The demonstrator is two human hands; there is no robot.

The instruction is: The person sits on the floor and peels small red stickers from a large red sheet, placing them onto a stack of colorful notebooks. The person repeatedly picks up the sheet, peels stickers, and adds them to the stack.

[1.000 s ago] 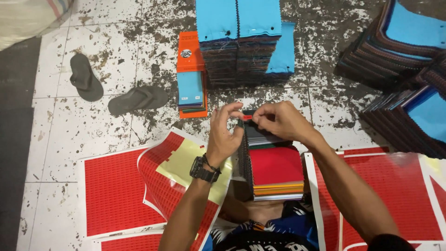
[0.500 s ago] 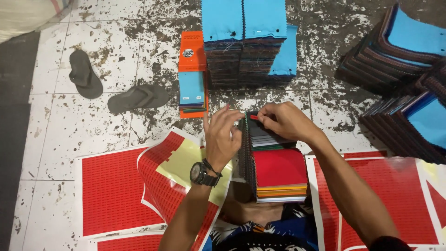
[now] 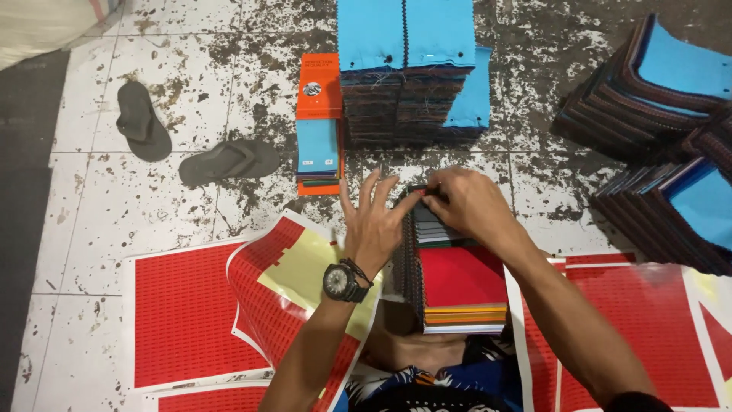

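A stack of fabric swatches (image 3: 457, 278) with a red top piece rests on my lap, its bound far end showing grey and dark layers. My right hand (image 3: 465, 202) pinches a small red sticker (image 3: 424, 192) at that far end. My left hand (image 3: 374, 221), with a black watch on the wrist, lies against the stack's left far corner. Its fingers are spread and its thumb meets my right fingertips.
Red sticker sheets (image 3: 183, 313) lie on the tiled floor at left, one curled to show yellow backing (image 3: 305, 267), and another red sheet (image 3: 640, 320) lies at right. Blue-topped swatch stacks (image 3: 404, 46) stand ahead, and more stacks (image 3: 663, 84) at right. Orange booklets (image 3: 319, 84) and two sandals (image 3: 229, 160) lie nearby.
Both hands have stayed at the far end of the stack with the red sticker. My left fingers have spread wider and straightened upward.
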